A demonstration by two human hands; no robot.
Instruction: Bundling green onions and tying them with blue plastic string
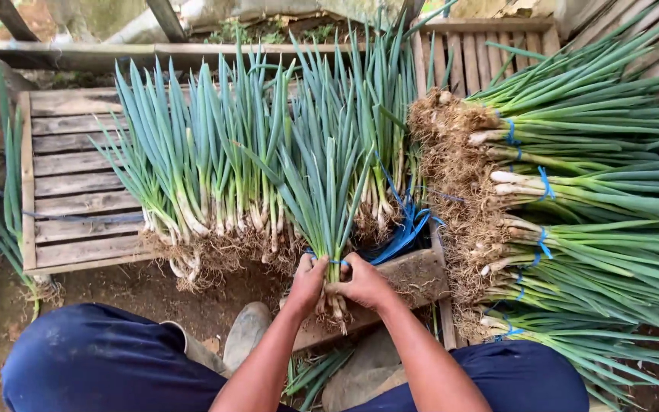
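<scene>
Left hand (306,281) and right hand (361,281) met at the base of an onion bunch (328,198), just above its roots, at the near edge of the pallet (70,191). Fingers of both hands closed round the stalks, clamped on the bunch with a blue tie (339,262) between them. Bunch held upright, leaves fanned away from the body.

Risks, as judged:
- Tie left slack: stalks likely to slide out at the root end once lifted.
- Tie pulled too hard: soft white stalks likely to bruise or snap.
- Leaves crossed with the loose onions (207,168) just beside on the left: a pull could drag those along or bend leaves.
- Spare ties (402,229) lay coiled just right of the hands: a loop could snag the wrist.
- Soil from the roots could drop onto the boot (244,332) below.

Packages, labels, signs: none seen. Tied bundles (573,206) stacked at right on slats, roots toward the centre, each ringed by a thin blue band. No print or marking visible on the wood.
</scene>
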